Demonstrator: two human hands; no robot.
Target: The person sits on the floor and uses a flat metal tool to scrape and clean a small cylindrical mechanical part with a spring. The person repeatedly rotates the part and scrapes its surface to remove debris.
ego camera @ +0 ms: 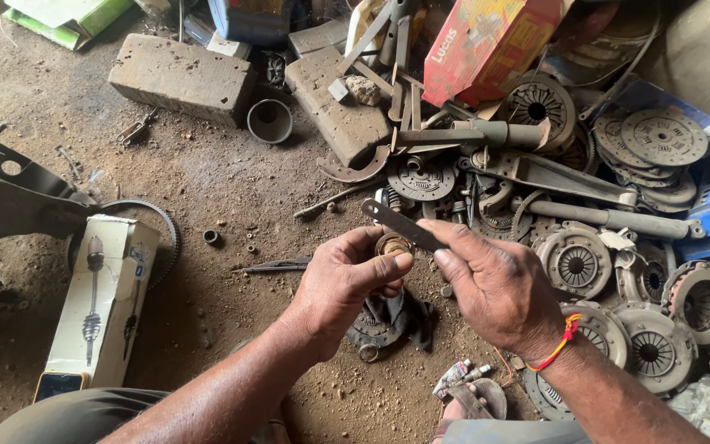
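Above the dirt floor (207,181), left hand (343,284) grips a small brass ring (393,244); right hand (495,284) pinches a flat metal strip (400,222) slanting up-left across it.

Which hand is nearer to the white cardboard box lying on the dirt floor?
Left. The left hand is just right of the white box, holding a small round part; the right hand is farther right, holding a flat metal strip.
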